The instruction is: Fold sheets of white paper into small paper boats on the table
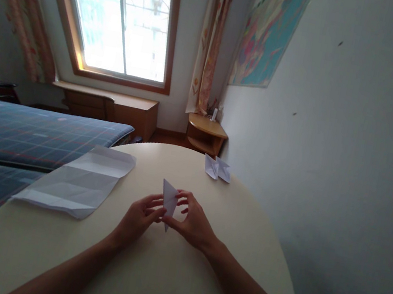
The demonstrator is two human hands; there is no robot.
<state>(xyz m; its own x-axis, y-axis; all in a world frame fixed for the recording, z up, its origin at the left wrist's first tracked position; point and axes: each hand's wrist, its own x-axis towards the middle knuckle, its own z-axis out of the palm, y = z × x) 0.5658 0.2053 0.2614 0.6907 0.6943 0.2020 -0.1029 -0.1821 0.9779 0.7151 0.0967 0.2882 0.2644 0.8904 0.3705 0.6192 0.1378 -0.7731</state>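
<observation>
A small piece of folded white paper (pixel 169 198), pointed at its top and bottom, is held up over the middle of the round table (pixel 172 284). My left hand (pixel 140 216) grips its left side, with the thumb on its lower part. From the other side, my right hand (pixel 194 220) holds its right edge between the fingertips above and the thumb below. Both hands are closed on the paper. The back of the folded piece cannot be seen.
A large creased white sheet (pixel 83 185) lies at the table's left edge. Two folded paper pieces (pixel 217 168) stand near the far right edge. A bed with a blue checked cover (pixel 31 133) adjoins the left side, and a white wall (pixel 326 190) rises at the right.
</observation>
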